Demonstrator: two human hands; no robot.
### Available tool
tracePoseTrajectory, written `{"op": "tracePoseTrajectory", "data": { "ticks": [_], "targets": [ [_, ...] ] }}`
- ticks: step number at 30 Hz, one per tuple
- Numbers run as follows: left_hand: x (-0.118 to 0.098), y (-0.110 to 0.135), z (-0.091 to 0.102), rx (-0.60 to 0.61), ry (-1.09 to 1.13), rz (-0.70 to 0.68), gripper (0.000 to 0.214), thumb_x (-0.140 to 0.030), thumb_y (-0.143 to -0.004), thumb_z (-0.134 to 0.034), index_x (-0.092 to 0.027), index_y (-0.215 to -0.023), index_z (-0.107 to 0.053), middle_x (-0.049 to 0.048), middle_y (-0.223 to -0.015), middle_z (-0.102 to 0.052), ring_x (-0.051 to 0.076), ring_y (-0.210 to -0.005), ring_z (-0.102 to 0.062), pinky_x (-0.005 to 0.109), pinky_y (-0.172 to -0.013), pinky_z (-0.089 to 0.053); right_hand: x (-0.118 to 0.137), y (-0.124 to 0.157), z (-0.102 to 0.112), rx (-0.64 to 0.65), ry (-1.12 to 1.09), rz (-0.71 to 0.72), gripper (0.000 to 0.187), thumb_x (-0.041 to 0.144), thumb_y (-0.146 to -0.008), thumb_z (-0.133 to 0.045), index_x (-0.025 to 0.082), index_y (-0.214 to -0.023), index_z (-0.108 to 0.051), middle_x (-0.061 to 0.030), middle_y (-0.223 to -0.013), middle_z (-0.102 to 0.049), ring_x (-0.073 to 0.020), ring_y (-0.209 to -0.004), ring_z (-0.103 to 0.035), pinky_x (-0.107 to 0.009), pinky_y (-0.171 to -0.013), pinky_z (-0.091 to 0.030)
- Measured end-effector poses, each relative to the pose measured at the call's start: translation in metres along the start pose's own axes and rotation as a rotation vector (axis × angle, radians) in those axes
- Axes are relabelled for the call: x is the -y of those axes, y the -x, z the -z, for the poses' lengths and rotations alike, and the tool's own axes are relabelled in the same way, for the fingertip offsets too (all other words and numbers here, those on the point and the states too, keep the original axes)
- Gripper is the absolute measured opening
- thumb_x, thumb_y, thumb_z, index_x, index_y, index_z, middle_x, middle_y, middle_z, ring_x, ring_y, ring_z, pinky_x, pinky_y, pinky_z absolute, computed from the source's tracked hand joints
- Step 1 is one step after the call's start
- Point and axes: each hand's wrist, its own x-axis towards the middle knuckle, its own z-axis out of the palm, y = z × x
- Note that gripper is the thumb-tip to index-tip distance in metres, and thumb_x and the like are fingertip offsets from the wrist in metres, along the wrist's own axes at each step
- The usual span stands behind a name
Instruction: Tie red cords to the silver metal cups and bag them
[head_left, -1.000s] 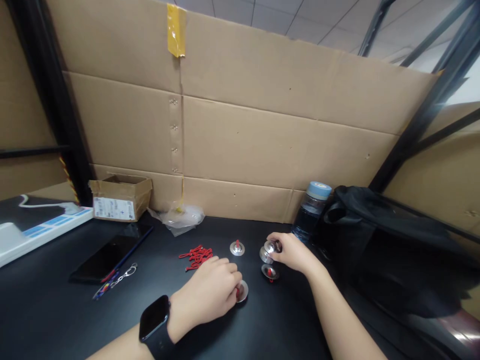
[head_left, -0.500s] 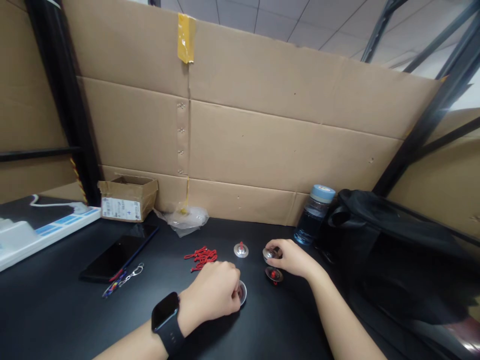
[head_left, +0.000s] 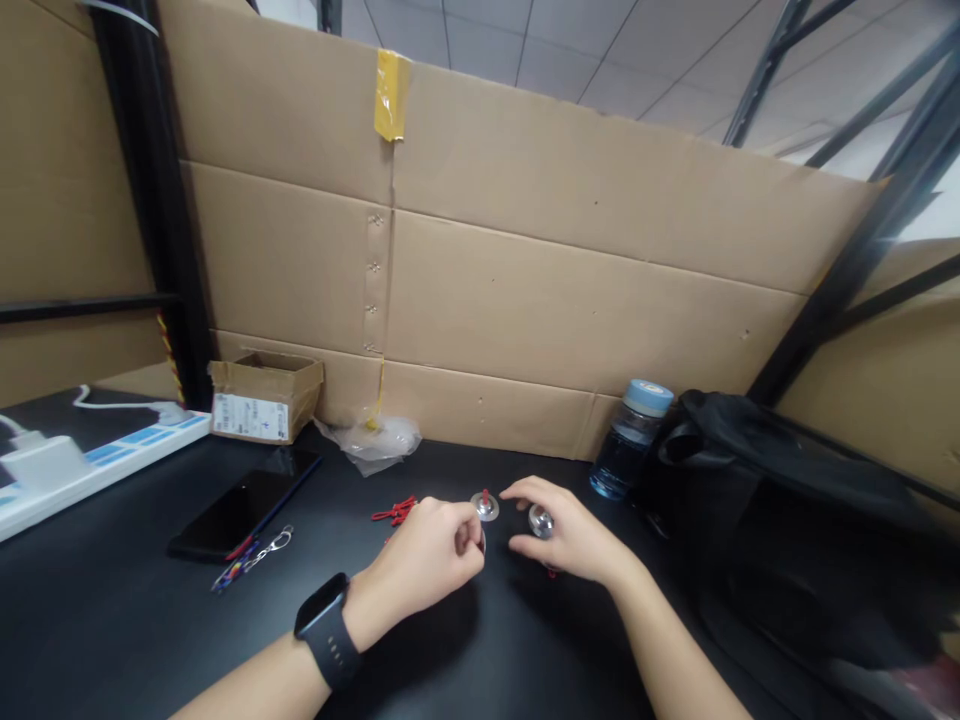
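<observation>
Brown cardboard (head_left: 600, 270) is set as a wall along the far side of a black surface (head_left: 112, 640). To the left are placed a power strip (head_left: 142, 442), a phone (head_left: 244, 505) and a key chain (head_left: 255, 557), with a box (head_left: 255, 400) and some plastic (head_left: 382, 440) farther off; to the right, a bottle (head_left: 630, 440) and a bag (head_left: 780, 530) are placed. Near the middle, red cords (head_left: 394, 511) are partly covered by the left hand (head_left: 431, 555), whose fingers are tightly curled; a thin pale rim is seen just past them, so a small disc (head_left: 484, 544) seems to be pinched there, though the grip itself is hidden. At the right hand (head_left: 574, 535), forefinger and thumb are spread well apart; a domed disc (head_left: 540, 522) is seen in the hollow between them, and whether it is touched cannot be told. Between the hands and slightly beyond, a far disc (head_left: 487, 510) is rested flat, its red loop upright, just beside the right forefinger. For good handling, the left pinch should be kept steady, and the right fingers should be closed gently and evenly, since smooth metal could easily slip and the far disc be knocked.
</observation>
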Motion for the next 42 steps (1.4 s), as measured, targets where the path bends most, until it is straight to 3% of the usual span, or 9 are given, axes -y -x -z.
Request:
{"op": "tracePoseTrajectory", "data": {
  "ticks": [3,7,11,14,19,23,26,32,42],
  "targets": [
    [-0.002,-0.002,0.001,-0.068,0.162,0.001,0.015,-0.011,-0.075,-0.055,-0.019,-0.077,-0.067,-0.0027,-0.068,-0.070,0.011,-0.058,-0.062,0.020,-0.058,-0.043,0.021,-0.005,-0.019,0.006,-0.137,0.096,0.073,0.033,-0.074,-0.088,0.029,-0.140,-0.058,-0.0087,-0.135,-0.063,-0.0225,-0.108,-0.066,-0.033,-0.094,-0.054],
    [0.001,-0.003,-0.003,-0.096,0.320,0.024,0.017,-0.011,-0.076,-0.056,-0.018,-0.080,-0.071,-0.0012,-0.076,-0.074,0.011,-0.060,-0.064,0.020,-0.057,-0.047,0.033,-0.007,-0.035,-0.040,-0.113,0.132,0.061,0.031,-0.080,-0.083,0.029,-0.137,-0.060,-0.0065,-0.121,-0.071,-0.0231,-0.106,-0.068,-0.035,-0.096,-0.053],
    [0.005,-0.003,-0.007,-0.061,0.349,0.024,0.023,-0.010,-0.075,-0.055,-0.018,-0.083,-0.075,-0.0011,-0.074,-0.074,0.012,-0.061,-0.065,0.020,-0.059,-0.049,0.030,-0.005,-0.038,-0.087,-0.096,0.110,0.055,0.023,-0.076,-0.079,0.027,-0.129,-0.064,-0.0038,-0.108,-0.075,-0.0201,-0.090,-0.070,-0.032,-0.087,-0.056],
    [0.006,-0.004,-0.006,-0.058,0.253,-0.012,0.024,-0.011,-0.076,-0.057,-0.019,-0.086,-0.077,-0.0007,-0.074,-0.074,0.013,-0.063,-0.065,0.021,-0.062,-0.049,0.024,-0.006,-0.036,-0.083,-0.143,0.094,0.045,0.022,-0.075,-0.078,0.026,-0.118,-0.066,-0.0011,-0.099,-0.075,-0.0178,-0.084,-0.069,-0.029,-0.082,-0.057],
    [0.016,-0.009,0.003,-0.110,0.009,-0.118,0.023,-0.015,-0.084,-0.057,-0.021,-0.093,-0.078,0.0020,-0.084,-0.077,0.015,-0.073,-0.068,0.023,-0.071,-0.049,-0.002,-0.008,-0.025,-0.157,-0.197,0.009,0.049,0.025,-0.080,-0.075,0.024,-0.127,-0.062,-0.0044,-0.114,-0.073,-0.0168,-0.090,-0.070,-0.031,-0.085,-0.058],
    [0.036,-0.012,0.017,0.035,-0.208,-0.084,0.025,-0.017,-0.092,-0.054,-0.023,-0.101,-0.077,0.0036,-0.094,-0.078,0.019,-0.083,-0.072,0.025,-0.075,-0.049,-0.040,-0.003,-0.006,-0.206,-0.011,-0.170,0.052,0.026,-0.078,-0.077,0.018,-0.128,-0.065,-0.0076,-0.106,-0.068,-0.0168,-0.080,-0.066,-0.029,-0.070,-0.056],
    [0.051,-0.014,0.027,0.072,-0.362,-0.041,0.026,-0.015,-0.091,-0.054,-0.023,-0.101,-0.077,0.0066,-0.094,-0.079,0.023,-0.090,-0.073,0.028,-0.081,-0.049,-0.059,0.003,0.007,-0.175,0.158,-0.253,0.044,0.030,-0.078,-0.080,0.016,-0.119,-0.070,-0.0040,-0.093,-0.063,-0.0155,-0.073,-0.061,-0.029,-0.071,-0.052],
    [0.067,-0.016,0.032,0.109,-0.398,0.020,0.024,-0.014,-0.087,-0.056,-0.023,-0.090,-0.078,0.0062,-0.087,-0.078,0.021,-0.082,-0.072,0.026,-0.077,-0.048,-0.061,0.008,0.009,0.004,0.227,-0.303,0.017,0.032,-0.081,-0.077,0.018,-0.091,-0.075,-0.0022,-0.088,-0.059,-0.0166,-0.076,-0.060,-0.028,-0.070,-0.047],
    [0.064,-0.014,0.031,0.097,-0.434,0.002,0.020,-0.019,-0.087,-0.058,-0.024,-0.092,-0.077,0.0069,-0.092,-0.076,0.023,-0.088,-0.072,0.029,-0.077,-0.048,-0.073,0.012,0.008,0.063,0.124,-0.342,0.035,0.034,-0.076,-0.080,0.019,-0.108,-0.078,-0.0057,-0.098,-0.069,-0.0185,-0.079,-0.064,-0.030,-0.074,-0.051]
  ]
}}
